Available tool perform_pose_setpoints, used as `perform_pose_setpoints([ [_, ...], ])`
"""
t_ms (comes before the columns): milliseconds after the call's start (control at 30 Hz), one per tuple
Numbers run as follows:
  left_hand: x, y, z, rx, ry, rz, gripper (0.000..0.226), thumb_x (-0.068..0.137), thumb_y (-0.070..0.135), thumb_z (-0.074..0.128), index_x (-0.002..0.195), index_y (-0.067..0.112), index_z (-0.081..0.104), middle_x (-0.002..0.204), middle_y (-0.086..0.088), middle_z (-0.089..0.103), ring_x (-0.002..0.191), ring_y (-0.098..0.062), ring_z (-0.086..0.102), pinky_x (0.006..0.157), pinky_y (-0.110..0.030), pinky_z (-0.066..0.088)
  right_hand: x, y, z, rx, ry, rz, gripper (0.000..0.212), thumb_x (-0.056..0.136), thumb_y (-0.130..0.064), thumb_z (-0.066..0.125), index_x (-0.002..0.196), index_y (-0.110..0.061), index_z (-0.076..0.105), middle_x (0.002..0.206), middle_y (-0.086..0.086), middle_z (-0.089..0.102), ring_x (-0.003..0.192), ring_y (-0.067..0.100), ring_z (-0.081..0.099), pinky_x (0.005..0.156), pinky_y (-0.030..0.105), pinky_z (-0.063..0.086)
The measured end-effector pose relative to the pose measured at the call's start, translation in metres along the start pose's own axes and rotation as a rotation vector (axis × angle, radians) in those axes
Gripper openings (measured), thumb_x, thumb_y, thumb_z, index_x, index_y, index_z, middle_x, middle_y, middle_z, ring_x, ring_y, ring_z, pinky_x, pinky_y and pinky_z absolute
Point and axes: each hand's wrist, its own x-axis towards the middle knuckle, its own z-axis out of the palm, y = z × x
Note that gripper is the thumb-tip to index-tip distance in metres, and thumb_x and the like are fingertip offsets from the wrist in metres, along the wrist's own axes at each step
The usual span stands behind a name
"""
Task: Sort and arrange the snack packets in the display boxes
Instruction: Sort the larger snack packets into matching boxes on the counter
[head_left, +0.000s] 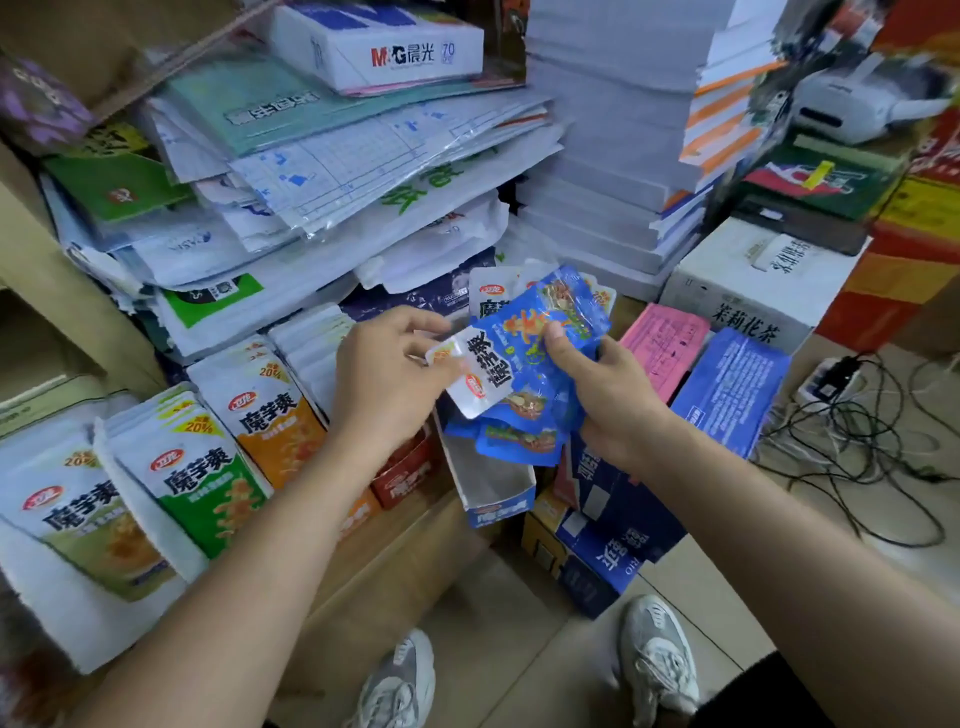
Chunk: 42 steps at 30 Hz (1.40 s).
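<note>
Over blue box (488, 483) | left hand (384, 374), right hand (608, 400) pinch blue packets (524, 353) | lower ones part-hidden

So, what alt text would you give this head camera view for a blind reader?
The left hand pinches one blue snack packet from a bunch gripped by the right hand, above a blue display box. Left of it stand green packets and orange packets.
</note>
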Motion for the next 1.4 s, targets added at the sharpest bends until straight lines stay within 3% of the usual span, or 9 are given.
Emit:
perform_pose_setpoints([
  [233,0.015,-0.003,-0.010,-0.147,0.158,0.009,0.022,0.090,0.021,0.067,0.078,0.040,0.072,0.078,0.009,0.074,0.075,-0.018,0.070,0.074,-0.056,0.059,0.000,0.002,0.003,0.095,0.097,0.118,0.028,0.095,-0.009,0.066,0.121,0.001,0.061,0.110,0.019,0.074,0.089,0.033,0.075,0.066,0.047,0.063],
  [400,0.016,-0.009,-0.002,-0.002,0.258,0.039,0.007,0.092,0.022,0.064,0.086,0.024,0.065,0.082,0.002,0.072,0.076,-0.021,0.070,0.066,-0.048,0.059,-0.001,0.014,0.010,-0.064,0.121,0.014,0.014,0.090,0.000,0.070,0.102,-0.007,0.066,0.106,0.017,0.075,0.092,0.033,0.074,0.076,0.052,0.062],
  [667,0.017,-0.009,-0.012,0.023,0.415,0.205,0.004,0.095,0.022,0.066,0.091,0.021,0.066,0.078,0.008,0.066,0.072,-0.020,0.062,0.069,-0.042,0.051,-0.003,0.014,0.004,-0.167,0.118,-0.062,0.028,0.090,0.001,0.071,0.116,-0.004,0.062,0.105,0.012,0.076,0.092,0.030,0.075,0.074,0.050,0.063],
  [800,0.014,0.001,-0.022,0.052,0.471,0.395,0.007,0.095,0.022,0.067,0.096,0.018,0.072,0.084,0.023,0.065,0.077,0.009,0.061,0.072,-0.017,0.046,-0.004,0.008,0.003,-0.214,0.161,-0.106,0.019,0.092,0.000,0.069,0.094,-0.017,0.061,0.071,-0.010,0.073,0.072,0.015,0.073,0.066,0.043,0.063],
  [900,0.014,0.002,-0.025,0.101,0.403,0.502,0.009,0.095,0.017,0.068,0.099,0.014,0.075,0.092,0.017,0.070,0.089,0.012,0.063,0.082,-0.015,0.049,-0.006,0.005,0.004,-0.201,0.200,-0.107,0.023,0.092,0.001,0.068,0.088,-0.018,0.058,0.069,-0.008,0.072,0.074,0.022,0.073,0.074,0.053,0.061],
  [1000,0.018,-0.005,-0.022,0.188,0.351,0.588,0.011,0.094,0.020,0.069,0.099,0.015,0.078,0.093,0.007,0.074,0.084,-0.009,0.070,0.079,-0.034,0.057,-0.003,0.003,0.004,-0.144,0.238,-0.069,0.020,0.092,0.002,0.065,0.092,-0.017,0.060,0.084,0.006,0.074,0.088,0.038,0.073,0.076,0.062,0.059],
  [1067,0.021,-0.007,-0.018,0.236,0.293,0.633,0.011,0.094,0.024,0.069,0.097,0.019,0.079,0.088,0.007,0.073,0.075,-0.018,0.068,0.070,-0.040,0.055,-0.002,0.001,0.004,-0.100,0.256,-0.043,0.018,0.092,0.001,0.061,0.090,-0.017,0.060,0.080,0.006,0.070,0.085,0.040,0.069,0.076,0.058,0.057],
  [1233,0.033,-0.005,-0.009,0.388,0.108,0.766,0.008,0.092,0.026,0.074,0.094,0.026,0.081,0.086,0.013,0.075,0.071,-0.002,0.060,0.062,-0.036,0.054,-0.005,-0.005,0.003,-0.141,0.189,-0.148,0.018,0.092,0.002,0.059,0.088,-0.016,0.062,0.080,0.003,0.071,0.082,0.033,0.072,0.071,0.052,0.060],
  [1400,0.040,-0.005,-0.007,0.475,0.201,0.926,0.009,0.091,0.022,0.074,0.092,0.026,0.082,0.086,0.010,0.077,0.079,-0.014,0.070,0.059,-0.033,0.053,-0.006,-0.018,-0.004,-0.071,0.157,-0.273,0.025,0.087,0.008,0.060,0.080,-0.016,0.061,0.073,0.003,0.069,0.076,0.033,0.069,0.067,0.045,0.057],
])
